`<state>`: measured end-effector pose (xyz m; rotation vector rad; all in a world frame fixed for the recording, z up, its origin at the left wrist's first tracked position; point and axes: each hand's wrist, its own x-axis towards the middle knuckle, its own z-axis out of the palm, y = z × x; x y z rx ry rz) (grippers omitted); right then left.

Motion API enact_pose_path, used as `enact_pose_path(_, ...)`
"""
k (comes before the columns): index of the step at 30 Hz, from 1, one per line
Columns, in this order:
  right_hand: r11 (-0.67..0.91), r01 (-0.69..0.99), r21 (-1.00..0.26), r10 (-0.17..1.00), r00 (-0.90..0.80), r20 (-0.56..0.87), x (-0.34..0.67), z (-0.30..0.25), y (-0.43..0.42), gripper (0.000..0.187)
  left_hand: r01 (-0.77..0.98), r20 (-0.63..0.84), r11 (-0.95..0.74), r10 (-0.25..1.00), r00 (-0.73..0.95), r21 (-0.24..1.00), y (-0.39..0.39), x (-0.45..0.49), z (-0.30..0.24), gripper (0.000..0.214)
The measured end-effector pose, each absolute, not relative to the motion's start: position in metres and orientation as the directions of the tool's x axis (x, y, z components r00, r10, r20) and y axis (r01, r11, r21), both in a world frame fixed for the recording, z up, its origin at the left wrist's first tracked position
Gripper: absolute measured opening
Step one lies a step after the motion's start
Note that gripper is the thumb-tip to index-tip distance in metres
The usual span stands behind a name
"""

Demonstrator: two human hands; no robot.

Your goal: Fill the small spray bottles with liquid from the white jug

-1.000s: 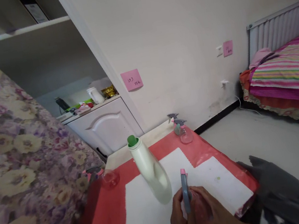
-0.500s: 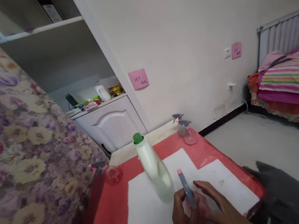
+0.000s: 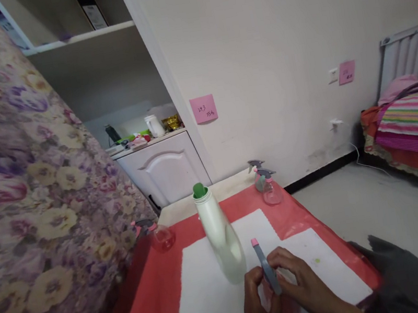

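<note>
Low in front of me, a small spray bottle (image 3: 267, 269) with a grey trigger head and pink nozzle is between my hands. My left hand (image 3: 256, 297) is closed around its left side, thumb and finger against the head. From the right, the fingers of my right hand (image 3: 297, 275) pinch the same head. Its clear pinkish body is mostly hidden below my hands. Just left of them stands a tall pale green jug (image 3: 222, 239), uncapped, with a green pouring spout in its neck.
White sheets (image 3: 201, 284) lie on the red-covered table (image 3: 142, 288). One spray bottle (image 3: 162, 236) stands at the left, and two more, including a clear one (image 3: 272, 193), at the back right corner. A floral curtain (image 3: 42, 204) hangs close on the left. A dark grey item (image 3: 405, 268) is at the right.
My right fingers, spread beside the spray bottle before, have closed in on its head. The view has swung slightly left, so the surroundings appear further right.
</note>
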<state>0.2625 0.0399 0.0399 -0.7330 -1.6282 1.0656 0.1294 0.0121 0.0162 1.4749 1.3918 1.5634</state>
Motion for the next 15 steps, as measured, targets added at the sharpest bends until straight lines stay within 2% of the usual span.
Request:
enact_pose_path(6, 0.419, -0.063, -0.906, 0.825, -0.390, 0.409, 0.265, 0.041, 0.043, 0.018, 0.225, 0.350, -0.310, 0.921, -0.169, 0.924, 0.015, 0.119, 0.010, 0.025)
enact_pose_path(11, 0.437, -0.075, -0.896, 0.827, -0.359, 0.433, 0.263, 0.032, 0.044, 0.017, 0.285, 0.374, -0.317, 0.911, -0.175, 0.905, 0.012, 0.104, 0.011, 0.035)
enact_pose_path(15, 0.466, -0.046, -0.884, 0.828, -0.330, 0.454, 0.260, 0.025, 0.044, 0.018, 0.245, 0.354, -0.307, 0.918, -0.179, 0.920, 0.010, 0.106, 0.028, 0.034)
